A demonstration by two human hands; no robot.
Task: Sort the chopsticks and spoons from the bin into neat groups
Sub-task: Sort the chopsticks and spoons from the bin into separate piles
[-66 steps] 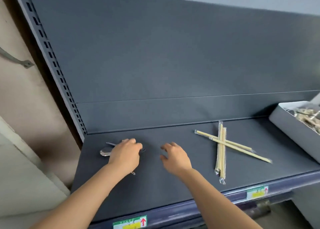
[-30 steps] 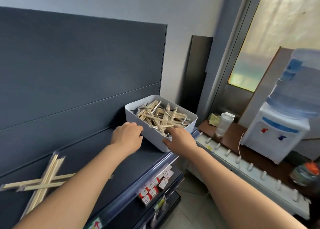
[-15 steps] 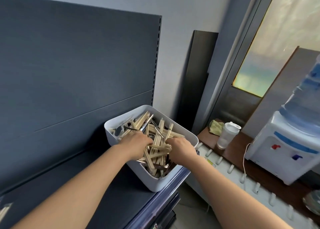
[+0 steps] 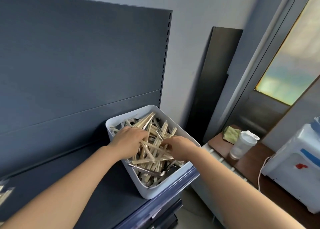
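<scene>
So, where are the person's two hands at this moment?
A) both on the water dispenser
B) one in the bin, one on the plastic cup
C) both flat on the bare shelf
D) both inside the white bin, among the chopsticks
D: the left hand and the right hand both reach over the rim of the white bin, with their fingers down in the chopsticks.

Tangled chopsticks (image 4: 153,146) and bin (image 4: 155,192) walls crowd the reach; open shelf (image 4: 112,185) lies left.
</scene>
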